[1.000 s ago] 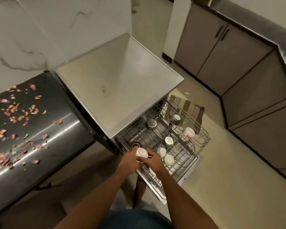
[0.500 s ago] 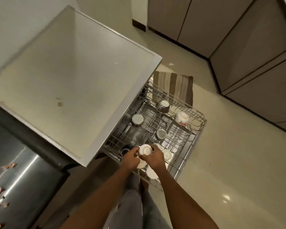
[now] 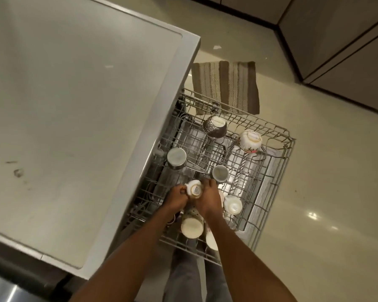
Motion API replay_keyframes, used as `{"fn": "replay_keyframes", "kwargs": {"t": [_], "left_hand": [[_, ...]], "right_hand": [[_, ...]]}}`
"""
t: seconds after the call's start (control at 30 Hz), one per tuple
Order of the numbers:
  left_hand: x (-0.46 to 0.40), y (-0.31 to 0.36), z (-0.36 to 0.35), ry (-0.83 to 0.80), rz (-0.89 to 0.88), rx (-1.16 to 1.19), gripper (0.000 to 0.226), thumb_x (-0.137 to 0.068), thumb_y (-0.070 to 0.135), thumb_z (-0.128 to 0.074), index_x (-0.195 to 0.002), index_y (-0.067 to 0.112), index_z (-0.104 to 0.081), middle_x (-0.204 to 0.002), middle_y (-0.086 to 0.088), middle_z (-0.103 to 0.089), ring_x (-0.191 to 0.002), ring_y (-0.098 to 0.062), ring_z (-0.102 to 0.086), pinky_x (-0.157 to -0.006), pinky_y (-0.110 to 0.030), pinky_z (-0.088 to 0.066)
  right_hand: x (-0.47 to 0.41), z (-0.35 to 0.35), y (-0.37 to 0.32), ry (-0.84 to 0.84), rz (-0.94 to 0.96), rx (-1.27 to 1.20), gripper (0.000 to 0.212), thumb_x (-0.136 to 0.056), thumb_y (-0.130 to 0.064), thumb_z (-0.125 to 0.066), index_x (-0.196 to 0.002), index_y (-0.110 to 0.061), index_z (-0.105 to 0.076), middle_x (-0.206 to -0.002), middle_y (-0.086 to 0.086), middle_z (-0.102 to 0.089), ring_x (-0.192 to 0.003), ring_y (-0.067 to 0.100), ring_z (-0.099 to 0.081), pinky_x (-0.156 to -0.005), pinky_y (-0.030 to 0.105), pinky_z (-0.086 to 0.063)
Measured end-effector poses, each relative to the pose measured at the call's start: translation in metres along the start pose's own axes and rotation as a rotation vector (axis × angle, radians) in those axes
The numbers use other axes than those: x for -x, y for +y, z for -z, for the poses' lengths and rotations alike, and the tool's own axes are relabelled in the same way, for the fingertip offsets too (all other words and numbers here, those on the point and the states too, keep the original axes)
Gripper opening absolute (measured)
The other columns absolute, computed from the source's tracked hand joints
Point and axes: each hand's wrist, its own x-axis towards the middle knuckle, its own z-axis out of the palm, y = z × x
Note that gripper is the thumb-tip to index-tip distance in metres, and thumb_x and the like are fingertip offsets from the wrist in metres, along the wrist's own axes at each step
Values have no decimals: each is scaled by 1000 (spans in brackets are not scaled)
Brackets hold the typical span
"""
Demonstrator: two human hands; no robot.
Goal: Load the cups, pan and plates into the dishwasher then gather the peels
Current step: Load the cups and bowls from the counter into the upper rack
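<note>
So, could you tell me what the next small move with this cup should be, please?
Probably lower the upturned white cup, held by both the left hand and right hand, into the wire rack and let go; other cups already sit there base-up.

A white cup (image 3: 194, 190) with a gold-ringed base is held upside down over the pulled-out wire dishwasher rack (image 3: 277, 171), where other cups sit inverted: a floral one (image 3: 250, 141) far right, a steel one (image 3: 176, 158) left.
</note>
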Motion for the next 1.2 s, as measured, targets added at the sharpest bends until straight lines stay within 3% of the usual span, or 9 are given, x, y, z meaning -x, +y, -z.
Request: {"fn": "replay_keyframes", "kwargs": {"t": [0.13,0.43,0.57,0.67,0.8,0.9,1.0,1.1,1.2], "left_hand": [[-6,0,-6,-30,20,-34,31,-75,0,-64,-90,27,-69,-87,4,-71,-90,-24,-69,-82,-43,-60],[-4,-12,-6,-40,67,-62,35,-57,28,-72,-91,27,-71,-90,6,-74,-92,-23,-71,-86,-46,-59],[37,22,5,55,9,-105,22,-75,17,-70,-96,17,-64,-95,-6,-71,-89,-24,-67,-83,-43,-59],[80,52,13,112,-64,-167,13,-90,10,-57,-104,8,-59,-98,-9,-65,-84,-20,-61,-71,-29,-46],[129,71,22,195,-151,-218,13,-93,1,-53,-89,14,-55,-87,-2,-60,-66,-7,-55,-55,-17,-41],[163,69,25,237,-186,-215,5,-94,5,-56,-96,7,-60,-85,-2,-61,-66,-12,-57,-53,-19,-44],[200,64,31,292,-255,-248,7,-94,8,-58,-98,5,-63,-87,-8,-63,-76,-18,-57,-65,-29,-46],[237,51,38,339,-297,-299,10,-90,5,-55,-96,4,-64,-90,-11,-66,-81,-23,-61,-74,-38,-53],[267,37,47,409,-319,-377,10,-89,3,-52,-93,6,-60,-100,-15,-67,-87,-27,-62,-73,-37,-48]], "right_hand": [[-9,-13,13,41,54,210,77,-72,-38,-83,-140,-20,-53,-136,6,-48,-122,27,-48,-94,38,-52],[4,-14,11,46,136,526,101,-71,-42,-89,-154,-16,-39,-146,14,-46,-130,33,-47,-104,44,-46],[16,15,-14,28,191,485,83,-79,-30,-84,-151,-15,-46,-141,13,-52,-124,33,-53,-102,44,-48],[33,45,-34,56,210,426,55,-91,-22,-72,-143,-15,-55,-132,9,-58,-114,30,-58,-96,41,-51],[61,76,-52,93,210,309,32,-95,-13,-62,-127,-11,-65,-124,9,-61,-108,30,-61,-89,37,-53],[84,86,-59,112,232,289,17,-96,-13,-57,-110,-12,-67,-110,10,-64,-98,33,-63,-83,39,-54],[112,92,-70,114,320,308,14,-95,-14,-56,-96,-19,-69,-100,6,-66,-85,29,-66,-73,35,-53],[140,96,-82,108,371,326,17,-94,-15,-55,-92,-23,-70,-93,1,-68,-76,23,-65,-64,32,-53],[168,97,-94,92,455,386,15,-95,-19,-54,-89,-23,-67,-86,1,-71,-71,23,-66,-63,33,-54]]}}
